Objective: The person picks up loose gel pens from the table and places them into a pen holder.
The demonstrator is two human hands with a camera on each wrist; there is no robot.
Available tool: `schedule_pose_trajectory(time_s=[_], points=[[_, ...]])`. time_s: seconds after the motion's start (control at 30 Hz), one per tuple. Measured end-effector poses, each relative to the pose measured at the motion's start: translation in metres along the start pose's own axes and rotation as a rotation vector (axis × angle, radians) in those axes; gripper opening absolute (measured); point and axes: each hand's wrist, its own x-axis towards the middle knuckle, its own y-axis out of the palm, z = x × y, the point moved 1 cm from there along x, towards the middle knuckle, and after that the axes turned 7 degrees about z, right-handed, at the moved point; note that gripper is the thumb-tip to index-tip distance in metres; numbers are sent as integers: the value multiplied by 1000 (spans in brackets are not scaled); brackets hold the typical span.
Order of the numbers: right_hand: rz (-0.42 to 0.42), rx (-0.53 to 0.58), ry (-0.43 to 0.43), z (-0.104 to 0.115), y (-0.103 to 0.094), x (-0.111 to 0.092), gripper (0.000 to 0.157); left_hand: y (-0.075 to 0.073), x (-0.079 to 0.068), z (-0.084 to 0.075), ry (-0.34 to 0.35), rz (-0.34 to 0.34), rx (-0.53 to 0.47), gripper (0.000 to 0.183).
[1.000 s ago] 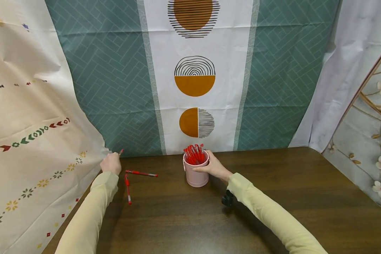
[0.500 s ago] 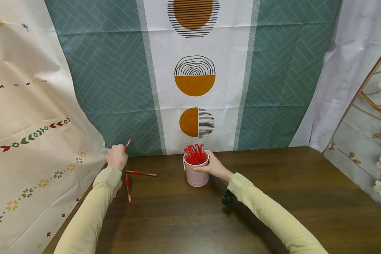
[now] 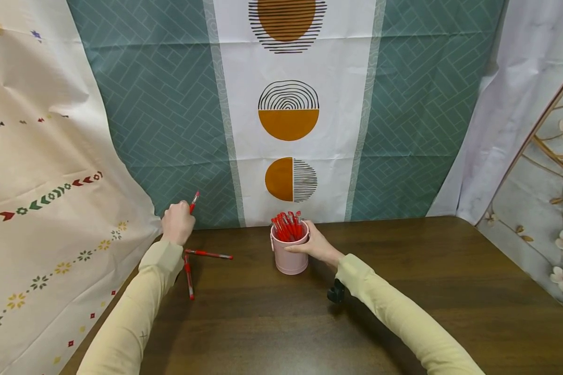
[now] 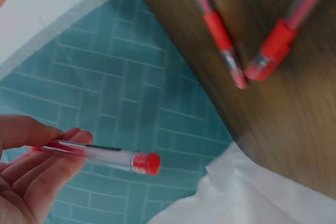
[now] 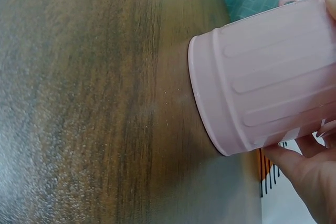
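Observation:
My left hand (image 3: 178,223) pinches a red gel pen (image 4: 107,156) between thumb and fingers, raised above the far left part of the table. The pen's clear barrel and red end stick out past the fingertips in the left wrist view. My right hand (image 3: 315,247) grips the pink bucket (image 3: 291,260) around its right side near the rim, thumb across the front. Several red pens (image 3: 288,227) stand upright in it, leaning left. Seen from the right wrist, the bucket's ribbed wall (image 5: 278,66) fills much of the view, with fingers (image 5: 310,177) curled along it.
Two more red pens lie on the brown table (image 3: 262,323): one pen (image 3: 209,254) roughly crosswise, the other pen (image 3: 189,278) pointing toward me. A patterned curtain (image 3: 178,130) hangs right behind the table's back edge, and a cream cloth (image 3: 65,234) drapes along the left.
My left hand has risen and moved a little to the right with the pen, whose visible tip now points up. The right hand and bucket have stayed in place.

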Motion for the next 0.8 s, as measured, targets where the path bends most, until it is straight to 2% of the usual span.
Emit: schedule_pose_trajectory(time_s=[0.27,0.43,0.6,0.8], points=[[23,32,17,8,-1,-4,86,-7,3,-25,18,-36,-103,9],[54,34,24,29,0,-16,85,-8,4,-40,17,-30,-162,16],[50,22,16,37,1,-22,80,-6,4,-50,2,14,-247,17],[52,24,3,33,0,-19,79,-3,3,-64,-33,100,-397,20]])
